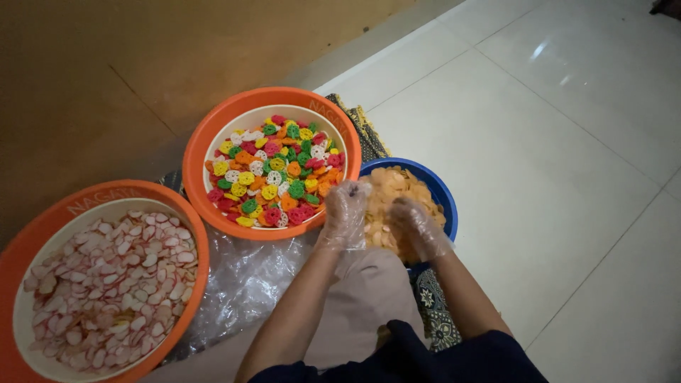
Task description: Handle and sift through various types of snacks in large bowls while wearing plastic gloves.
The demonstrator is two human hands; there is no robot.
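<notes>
I have both gloved grips, left [345,207] and right [418,227], resting released in the pale orange crackers [394,188] inside the blue basin [438,186] on the floor [553,142]

The blue basin [438,186] holds pale orange crackers [391,191]. Left of it, an orange basin [206,142] holds wheel-patterned crackers [273,170] in red, green, yellow, orange and white. Farther left of the blue basin, another orange basin [28,241] holds white, pink-edged crackers [113,284]. Under the blue basin lies a dark, patterned cloth [434,312].
</notes>
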